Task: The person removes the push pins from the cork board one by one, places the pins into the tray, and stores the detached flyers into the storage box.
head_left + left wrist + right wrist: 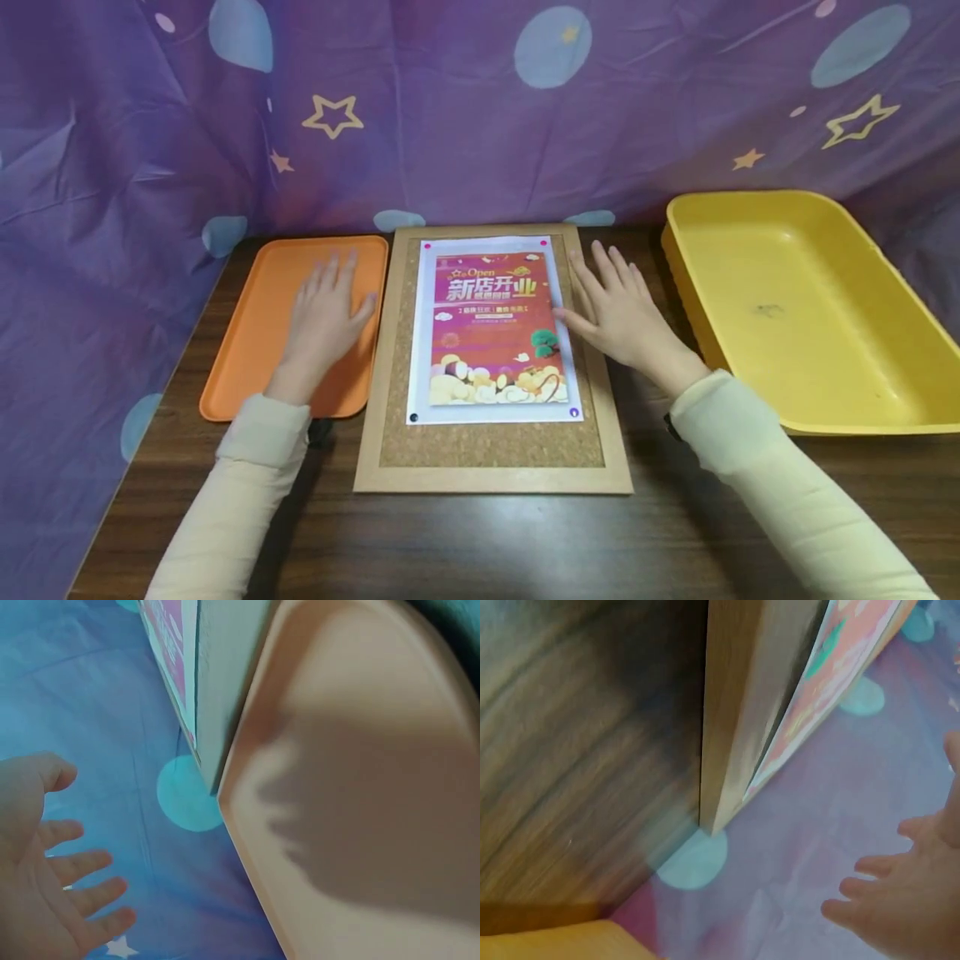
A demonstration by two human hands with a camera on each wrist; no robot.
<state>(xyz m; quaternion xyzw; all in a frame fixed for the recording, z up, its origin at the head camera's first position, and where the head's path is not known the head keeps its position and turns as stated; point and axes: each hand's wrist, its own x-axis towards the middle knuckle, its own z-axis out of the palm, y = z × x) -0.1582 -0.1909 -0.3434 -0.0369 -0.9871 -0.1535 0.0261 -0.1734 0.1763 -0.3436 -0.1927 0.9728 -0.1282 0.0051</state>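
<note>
My left hand (324, 321) hovers above the orange tray (251, 367), fingers spread and holding nothing; its shadow falls on the tray in the left wrist view. My right hand (621, 312), also with spread fingers and nothing in it, is over the right side of a wood-framed cork board (487, 450). On the board lies a red and white poster (487, 333) with Chinese lettering. Pushpins sit at its corners: a pink pin (427, 247) and another pink pin (543, 243) at the top, a black pin (414, 417) and a purple pin (574, 412) at the bottom.
A deep yellow bin (810, 317) stands at the right of the dark wooden table (480, 542). Behind the table hangs a purple cloth (465, 108) with stars and pale blue spots. The orange tray lies close to the board's left edge.
</note>
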